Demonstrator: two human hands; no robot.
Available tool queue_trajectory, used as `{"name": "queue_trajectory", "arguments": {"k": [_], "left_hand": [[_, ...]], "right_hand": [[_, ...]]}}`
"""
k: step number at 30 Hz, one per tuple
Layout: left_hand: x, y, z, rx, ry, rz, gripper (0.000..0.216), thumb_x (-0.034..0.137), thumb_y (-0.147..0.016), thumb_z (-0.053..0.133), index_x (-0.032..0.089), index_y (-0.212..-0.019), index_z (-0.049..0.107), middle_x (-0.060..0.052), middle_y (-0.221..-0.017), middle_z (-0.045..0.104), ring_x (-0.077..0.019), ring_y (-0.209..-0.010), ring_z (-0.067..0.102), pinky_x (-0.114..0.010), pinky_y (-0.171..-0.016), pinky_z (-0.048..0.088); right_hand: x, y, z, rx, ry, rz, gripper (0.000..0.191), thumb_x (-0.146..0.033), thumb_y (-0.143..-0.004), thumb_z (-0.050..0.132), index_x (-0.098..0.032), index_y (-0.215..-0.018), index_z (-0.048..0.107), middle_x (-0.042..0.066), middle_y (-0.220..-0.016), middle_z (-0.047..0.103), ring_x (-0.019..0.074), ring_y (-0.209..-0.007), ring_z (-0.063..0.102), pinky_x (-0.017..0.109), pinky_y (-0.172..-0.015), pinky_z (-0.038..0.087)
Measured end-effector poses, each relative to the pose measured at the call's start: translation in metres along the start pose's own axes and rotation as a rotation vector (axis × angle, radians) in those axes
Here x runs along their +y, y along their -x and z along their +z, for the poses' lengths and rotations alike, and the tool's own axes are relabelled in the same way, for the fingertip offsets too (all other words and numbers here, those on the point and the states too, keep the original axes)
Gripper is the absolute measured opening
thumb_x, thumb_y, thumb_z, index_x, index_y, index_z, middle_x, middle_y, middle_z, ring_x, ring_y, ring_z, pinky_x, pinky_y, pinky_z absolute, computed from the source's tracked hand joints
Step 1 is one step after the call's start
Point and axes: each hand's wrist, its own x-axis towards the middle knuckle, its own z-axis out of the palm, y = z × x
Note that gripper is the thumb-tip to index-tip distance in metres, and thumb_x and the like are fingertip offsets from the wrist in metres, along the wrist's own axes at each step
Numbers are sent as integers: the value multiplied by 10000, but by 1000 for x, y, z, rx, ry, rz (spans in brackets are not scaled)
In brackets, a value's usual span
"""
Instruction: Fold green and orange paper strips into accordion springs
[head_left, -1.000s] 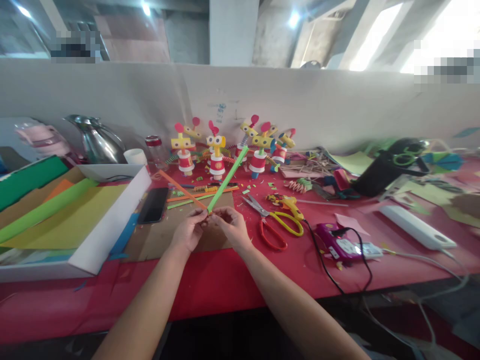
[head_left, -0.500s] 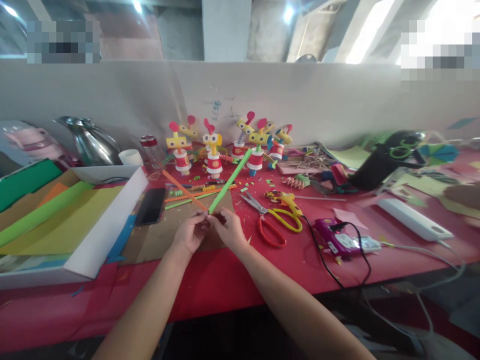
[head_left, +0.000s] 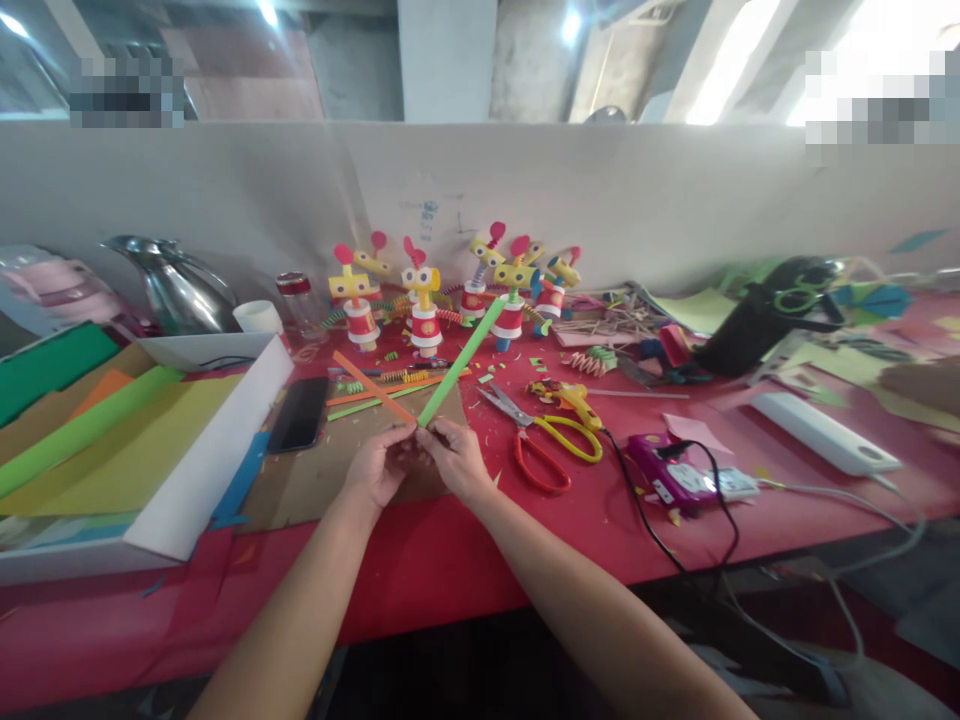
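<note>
In the head view an orange paper strip (head_left: 373,388) and a green paper strip (head_left: 463,358) meet end to end between my fingertips, spreading apart in a V. My left hand (head_left: 381,464) is closed in a pinch at the joined ends, on the orange strip's side. Pinching the same spot from the green side is my right hand (head_left: 453,456). The fingers hide how the two ends are folded together. Beneath lies a brown cardboard sheet (head_left: 289,492). Further strips, an orange strip (head_left: 352,397) and a thin green strip (head_left: 346,411), rest just beyond my hands.
Scissors (head_left: 525,430) and a yellow glue gun (head_left: 568,403) lie right of my hands, near a purple power strip (head_left: 660,475). Several paper-cup figures (head_left: 426,325) stand behind. Left are a phone (head_left: 298,414) and a white box (head_left: 176,505) of coloured paper.
Both strips stay pinched together. The orange strip's free end has dipped slightly and shifted right; the green strip has barely moved. The whole view has shifted a little.
</note>
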Motion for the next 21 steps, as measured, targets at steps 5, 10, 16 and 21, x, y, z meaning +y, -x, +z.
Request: {"name": "queue_trajectory", "arguments": {"k": [5, 10, 16, 21], "left_hand": [[-2, 1, -2, -76, -78, 40, 145, 145, -623, 751, 124, -633, 608, 31, -532, 545, -46, -477, 473, -145, -425, 337], [-3, -1, -3, -44, -142, 93, 203, 192, -585, 787, 119, -569, 599, 29, -505, 539, -47, -472, 472, -156, -432, 328], [-3, -4, -5, -51, -143, 114, 185, 171, -566, 793, 112, -563, 618, 15, -524, 561, -45, -491, 486, -145, -426, 317], [-3, -5, -6, -20, -103, 89, 178, 147, -549, 793, 105, -549, 620, 13, -502, 550, -37, -473, 469, -131, -420, 314]], "right_hand": [[2, 0, -2, 20, -14, 35, 322, -379, -867, 513, -196, -602, 520, -30, -556, 521, 110, -528, 505, 218, -538, 378], [-4, 0, -3, 15, -15, 42, 334, -368, -852, 522, -196, -567, 499, -38, -513, 496, 105, -500, 480, 219, -524, 361], [-5, -1, -4, 17, 12, 31, 319, -356, -835, 525, -197, -560, 494, -35, -511, 478, 112, -529, 461, 218, -520, 345], [-2, -1, -2, 45, 45, -7, 302, -351, -828, 524, -196, -572, 488, -36, -537, 462, 111, -543, 436, 221, -528, 333]]}}
